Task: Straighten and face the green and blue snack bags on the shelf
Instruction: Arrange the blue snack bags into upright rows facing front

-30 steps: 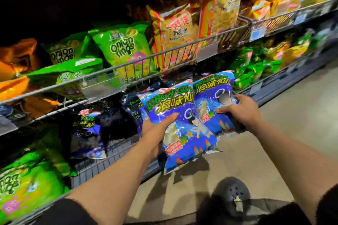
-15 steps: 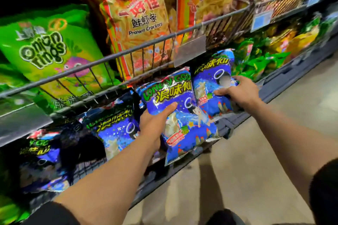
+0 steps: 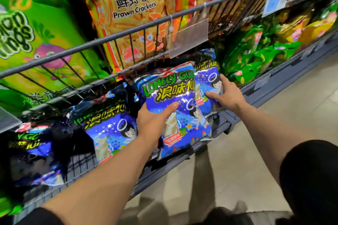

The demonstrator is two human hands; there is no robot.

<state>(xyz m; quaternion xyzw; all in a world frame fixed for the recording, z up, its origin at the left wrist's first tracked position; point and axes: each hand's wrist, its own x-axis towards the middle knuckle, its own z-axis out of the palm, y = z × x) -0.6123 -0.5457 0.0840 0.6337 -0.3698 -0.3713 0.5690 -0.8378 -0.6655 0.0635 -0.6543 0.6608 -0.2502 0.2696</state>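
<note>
Bags: two blue foil snack bags in hand — the front bag point(image 3: 175, 107) and, just behind to its right, the rear bag point(image 3: 206, 78); both stand at the front edge of the lower shelf point(image 3: 226, 124), under the wire rack point(image 3: 128, 31).
Left hand point(image 3: 155, 122): thumb across the front bag's face, fingers curled round its left edge and hidden behind — clamped on the bag.
Right hand point(image 3: 226, 95): thumb and fingers spread over the rear bag's face and right side, gripping it lightly.
Neighbours: two more blue bags point(image 3: 109, 129) lie slumped to the left; green onion-ring bags point(image 3: 36, 38) and prawn crackers point(image 3: 131, 14) sit on the rack above.
Handling: probably very light, air-puffed and soft; glossy foil looks slippery and will crinkle, and the contents likely crush under a hard squeeze.
Hold: best taken by the side seams or lower corners, with a flat palm on the face to steer, label outward.
Risk: front bag leans past the shelf lip, so it may slide off if released before it stands upright.
</note>
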